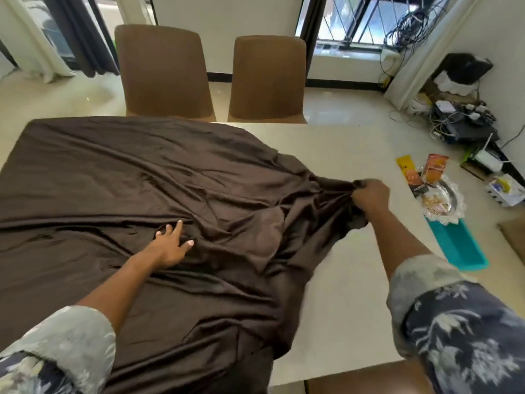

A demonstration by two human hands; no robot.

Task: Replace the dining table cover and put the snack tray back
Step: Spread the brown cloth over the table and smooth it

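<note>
A dark brown table cover (119,177) lies rumpled over the left and middle of the pale dining table (341,155); the table's right part is bare. My left hand (170,243) rests flat on the cloth with fingers spread. My right hand (369,194) grips a bunched edge of the cover near the table's right side. The snack tray (441,200), a shiny dish with snacks and upright snack packets (433,169), sits at the right edge of the table, just beyond my right hand.
A teal oblong container (457,245) lies on the table's right edge below the tray. Two brown chairs (164,72) stand at the far side. Cables, a router and boxes (468,120) clutter the floor at the right.
</note>
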